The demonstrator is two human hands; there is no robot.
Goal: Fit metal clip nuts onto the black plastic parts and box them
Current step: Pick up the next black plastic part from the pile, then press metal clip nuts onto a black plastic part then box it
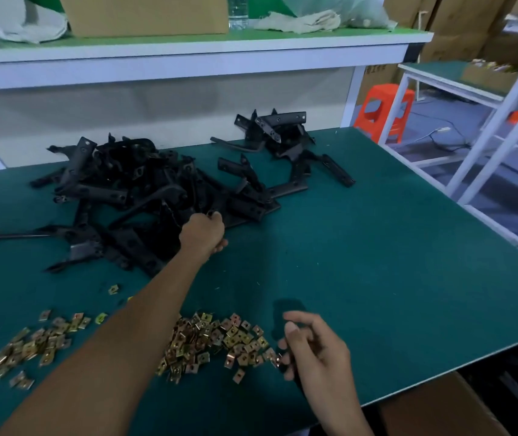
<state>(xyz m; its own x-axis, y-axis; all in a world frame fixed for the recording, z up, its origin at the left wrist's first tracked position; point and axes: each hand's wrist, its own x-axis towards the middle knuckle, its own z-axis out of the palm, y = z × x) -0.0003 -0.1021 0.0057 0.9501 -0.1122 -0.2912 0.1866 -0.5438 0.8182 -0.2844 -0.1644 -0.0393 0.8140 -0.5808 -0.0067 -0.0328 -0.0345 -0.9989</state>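
A big heap of black plastic parts [132, 196] lies on the green table [393, 247] at the middle left, with a smaller heap [283, 133] behind it. My left hand [202, 231] reaches into the near edge of the big heap, its fingers curled round one black part. Brass-coloured metal clip nuts [217, 341] lie scattered near the front edge, and a second patch of clip nuts [31, 344] lies at the left. My right hand [311, 347] hovers at the right side of the nuts and pinches a clip nut at its fingertips.
A cardboard box [433, 407] stands below the table's front right edge. A shelf [188, 48] above the table's back carries another cardboard box, a water bottle and cloths. An orange stool [383, 111] and white racks stand to the right.
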